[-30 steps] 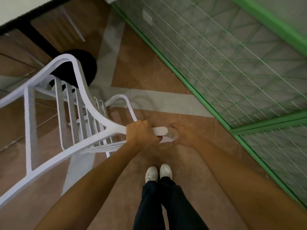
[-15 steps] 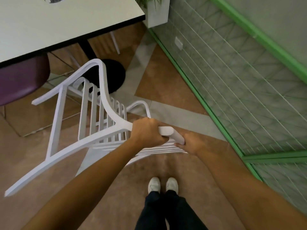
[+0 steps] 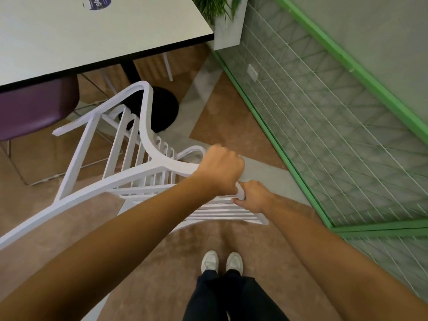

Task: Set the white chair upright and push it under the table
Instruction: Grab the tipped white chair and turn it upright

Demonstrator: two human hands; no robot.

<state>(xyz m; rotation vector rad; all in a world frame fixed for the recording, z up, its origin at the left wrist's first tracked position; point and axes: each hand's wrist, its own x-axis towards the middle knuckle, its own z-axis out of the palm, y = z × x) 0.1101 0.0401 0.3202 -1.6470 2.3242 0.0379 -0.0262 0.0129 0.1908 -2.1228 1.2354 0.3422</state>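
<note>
White slatted chair, tilted, held in both hands.
Left hand [image 3: 221, 170] fingers wrapped round the white chair [image 3: 129, 167] top rail; right hand [image 3: 253, 197] fingers gripping its end. Chair near the tabletop [image 3: 69, 38] edge, not under it.

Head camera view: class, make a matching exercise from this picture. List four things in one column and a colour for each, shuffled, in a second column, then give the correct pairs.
Things:
1. chair gripped by the left hand and right hand
2. seat under the table
3. wall rail
4. table base

Colours:
A. black
B. green
C. white
D. purple

Pairs: 1-C, 2-D, 3-B, 4-A
</note>
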